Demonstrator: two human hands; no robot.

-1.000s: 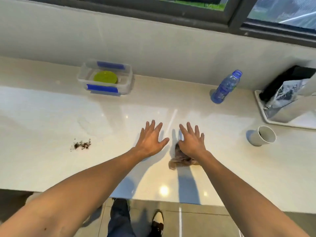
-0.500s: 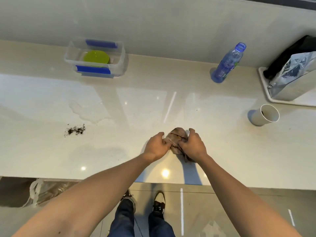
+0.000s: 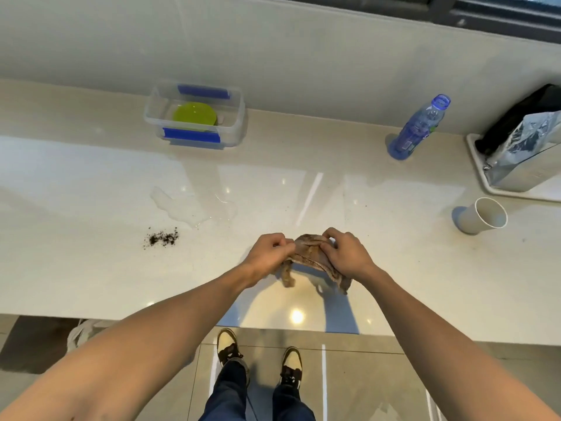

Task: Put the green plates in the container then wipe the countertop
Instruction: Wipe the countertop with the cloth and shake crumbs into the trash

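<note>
A brown cloth is stretched between my two hands just above the pale countertop, near its front edge. My left hand pinches its left end and my right hand grips its right end. Green plates lie inside a clear container with blue clips at the back of the counter, against the wall. A small pile of dark crumbs and a puddle of water sit on the counter to the left of my hands.
A blue plastic bottle stands at the back right. A white paper cup lies on its side to the right. A white tray with a silver bag sits at the far right. The floor and my shoes show below.
My hands went from flat on the counter beside the cloth to gripping it, and now they have pulled it apart and lifted it slightly.
</note>
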